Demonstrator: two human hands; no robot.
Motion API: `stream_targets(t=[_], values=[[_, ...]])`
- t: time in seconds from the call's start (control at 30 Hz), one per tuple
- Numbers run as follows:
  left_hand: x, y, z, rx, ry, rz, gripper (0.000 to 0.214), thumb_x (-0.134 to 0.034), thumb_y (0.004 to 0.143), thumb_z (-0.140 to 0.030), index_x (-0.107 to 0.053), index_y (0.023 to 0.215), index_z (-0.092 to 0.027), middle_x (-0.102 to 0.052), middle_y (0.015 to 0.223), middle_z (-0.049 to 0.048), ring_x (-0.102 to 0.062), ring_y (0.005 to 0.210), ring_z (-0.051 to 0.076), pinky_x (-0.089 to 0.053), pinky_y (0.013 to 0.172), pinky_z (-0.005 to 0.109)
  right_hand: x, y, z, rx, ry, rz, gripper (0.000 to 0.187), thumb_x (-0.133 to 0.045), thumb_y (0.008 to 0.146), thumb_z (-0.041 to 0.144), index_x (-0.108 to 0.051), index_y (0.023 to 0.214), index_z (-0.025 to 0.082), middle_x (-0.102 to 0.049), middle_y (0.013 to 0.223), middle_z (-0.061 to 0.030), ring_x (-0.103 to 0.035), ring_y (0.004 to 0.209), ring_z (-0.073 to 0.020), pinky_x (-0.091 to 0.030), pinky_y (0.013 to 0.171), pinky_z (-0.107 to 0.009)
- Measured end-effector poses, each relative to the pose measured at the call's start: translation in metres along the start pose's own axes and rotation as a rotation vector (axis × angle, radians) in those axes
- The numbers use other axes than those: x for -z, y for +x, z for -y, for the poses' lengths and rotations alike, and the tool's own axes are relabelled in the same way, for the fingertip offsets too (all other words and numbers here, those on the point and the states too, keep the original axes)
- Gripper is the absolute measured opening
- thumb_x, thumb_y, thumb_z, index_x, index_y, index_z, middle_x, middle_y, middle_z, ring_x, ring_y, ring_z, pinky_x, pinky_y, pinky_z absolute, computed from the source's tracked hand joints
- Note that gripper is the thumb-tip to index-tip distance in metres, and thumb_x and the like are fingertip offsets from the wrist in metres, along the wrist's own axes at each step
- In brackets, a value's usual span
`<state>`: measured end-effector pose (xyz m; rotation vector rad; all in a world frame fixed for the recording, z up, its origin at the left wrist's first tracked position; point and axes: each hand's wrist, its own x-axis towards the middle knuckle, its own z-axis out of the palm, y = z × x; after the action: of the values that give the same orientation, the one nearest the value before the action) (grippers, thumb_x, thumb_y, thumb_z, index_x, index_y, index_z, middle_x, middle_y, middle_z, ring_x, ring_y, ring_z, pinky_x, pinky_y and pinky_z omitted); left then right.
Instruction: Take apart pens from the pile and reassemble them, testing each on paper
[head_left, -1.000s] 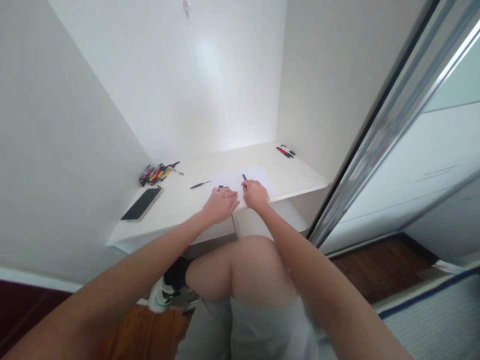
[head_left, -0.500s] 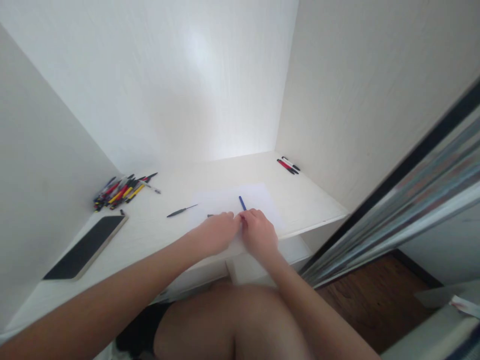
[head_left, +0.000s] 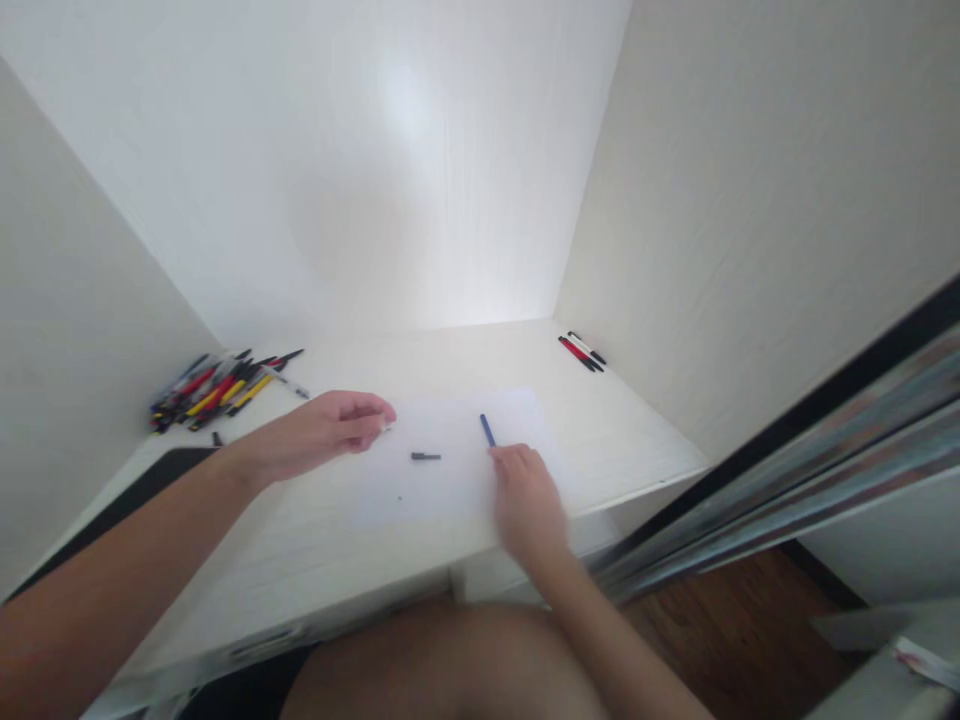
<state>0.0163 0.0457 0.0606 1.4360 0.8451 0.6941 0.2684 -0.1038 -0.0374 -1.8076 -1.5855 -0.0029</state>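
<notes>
My right hand (head_left: 531, 500) is closed round a blue pen barrel (head_left: 487, 430), whose upper end sticks out past the fingers over a white sheet of paper (head_left: 457, 500). My left hand (head_left: 337, 430) is closed in a pinch at the paper's left edge. A small pale bit shows at its fingertips, too small to name. Between the two hands lies a black pen cap (head_left: 425, 456) on the paper. Nearer to me is a tiny dark speck (head_left: 400, 498). The dark pointed tool is hidden, its former spot being behind my left hand.
A pile of pens (head_left: 214, 392) in several colours lies at the back left. By it is a dark phone-like slab (head_left: 165, 470), partly behind my left arm. Red and white pens (head_left: 581, 352) lie at the right wall. Side walls and a back panel enclose the white desk (head_left: 300, 560).
My hands have come apart. My left hand has moved left from the blue barrel to the paper's left edge. My right hand still holds the barrel, and the black cap is uncovered.
</notes>
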Motion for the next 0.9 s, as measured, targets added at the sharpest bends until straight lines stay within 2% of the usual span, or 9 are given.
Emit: stream_targets(t=[0.1, 0.23, 0.33, 0.4, 0.5, 0.63, 0.7, 0.8, 0.9], values=[[-0.007, 0.000, 0.016, 0.014, -0.175, 0.112, 0.024, -0.088, 0.073, -0.027, -0.075, 0.089, -0.015, -0.068, 0.082, 0.0061, -0.058, 0.068, 0.014, -0.047, 0.063, 0.024, -0.002, 0.002, -0.002, 0.002, 0.046, -0.053, 0.033, -0.044, 0.101, 0.013, -0.073, 0.116, 0.016, -0.073, 0.108, -0.0131, -0.067, 0.106, -0.0279, -0.053, 0.095, -0.042], [-0.025, 0.006, 0.027, 0.005, -0.345, 0.210, 0.022, -0.088, 0.075, -0.025, -0.073, 0.086, -0.014, -0.065, 0.078, 0.0038, -0.054, 0.064, 0.010, -0.045, 0.061, 0.023, -0.001, 0.002, -0.002, -0.010, 0.084, -0.111, 0.029, -0.047, 0.099, 0.017, -0.074, 0.110, 0.015, -0.075, 0.105, -0.0143, -0.069, 0.102, -0.0286, -0.054, 0.094, -0.044], [-0.025, 0.011, 0.038, -0.004, -0.400, 0.266, 0.019, -0.086, 0.079, -0.024, -0.070, 0.080, -0.015, -0.061, 0.074, 0.0019, -0.050, 0.060, 0.009, -0.043, 0.058, 0.022, 0.004, 0.003, 0.002, -0.013, 0.122, -0.161, 0.028, -0.047, 0.098, 0.019, -0.074, 0.106, 0.016, -0.075, 0.103, -0.0140, -0.070, 0.098, -0.0279, -0.055, 0.090, -0.044], [-0.021, 0.013, 0.049, 0.019, -0.486, 0.312, 0.021, -0.085, 0.081, -0.025, -0.067, 0.077, -0.015, -0.057, 0.070, 0.0005, -0.047, 0.058, 0.009, -0.041, 0.055, 0.021, 0.008, 0.010, 0.013, -0.029, 0.170, -0.208, 0.025, -0.049, 0.098, 0.022, -0.073, 0.104, 0.018, -0.075, 0.102, -0.0128, -0.070, 0.096, -0.0264, -0.056, 0.087, -0.043], [-0.015, 0.017, 0.064, 0.085, -0.623, 0.381, 0.027, -0.083, 0.084, -0.030, -0.062, 0.074, -0.015, -0.052, 0.066, -0.0019, -0.046, 0.055, 0.008, -0.040, 0.052, 0.021, 0.012, 0.038, 0.049, -0.086, 0.301, -0.294, 0.020, -0.057, 0.096, 0.029, -0.073, 0.105, 0.020, -0.076, 0.104, -0.0111, -0.071, 0.092, -0.0241, -0.057, 0.081, -0.040], [-0.012, 0.020, 0.073, 0.105, -0.761, 0.328, 0.022, -0.082, 0.084, -0.024, -0.064, 0.079, -0.014, -0.056, 0.071, -0.0014, -0.052, 0.060, 0.008, -0.046, 0.058, 0.020, 0.000, 0.091, 0.108, -0.126, 0.671, -0.338, 0.023, -0.065, 0.091, 0.032, -0.071, 0.109, 0.019, -0.076, 0.098, -0.0080, -0.071, 0.087, -0.0199, -0.058, 0.071, -0.032], [-0.011, 0.020, 0.073, 0.124, -0.802, 0.288, 0.017, -0.083, 0.084, -0.021, -0.068, 0.084, -0.014, -0.060, 0.077, -0.0004, -0.056, 0.064, 0.007, -0.049, 0.063, 0.020, -0.013, 0.108, 0.127, -0.180, 0.847, -0.332, 0.023, -0.068, 0.086, 0.031, -0.070, 0.105, 0.018, -0.075, 0.095, -0.0063, -0.070, 0.083, -0.0180, -0.058, 0.065, -0.029], [-0.011, 0.019, 0.072, 0.136, -0.816, 0.238, 0.015, -0.082, 0.085, -0.020, -0.071, 0.093, -0.014, -0.066, 0.086, 0.0015, -0.060, 0.069, 0.008, -0.051, 0.066, 0.020, -0.036, 0.110, 0.133, -0.282, 1.006, -0.240, 0.026, -0.074, 0.080, 0.030, -0.070, 0.102, 0.017, -0.075, 0.091, -0.0048, -0.071, 0.078, -0.0171, -0.059, 0.063, -0.028], [-0.011, 0.018, 0.072, 0.124, -0.774, 0.225, 0.015, -0.082, 0.086, -0.022, -0.073, 0.094, -0.013, -0.066, 0.090, 0.0027, -0.061, 0.072, 0.009, -0.052, 0.068, 0.021, -0.051, 0.093, 0.121, -0.330, 1.037, -0.197, 0.028, -0.077, 0.078, 0.032, -0.072, 0.101, 0.017, -0.076, 0.088, -0.0048, -0.072, 0.078, -0.0180, -0.061, 0.070, -0.033]])
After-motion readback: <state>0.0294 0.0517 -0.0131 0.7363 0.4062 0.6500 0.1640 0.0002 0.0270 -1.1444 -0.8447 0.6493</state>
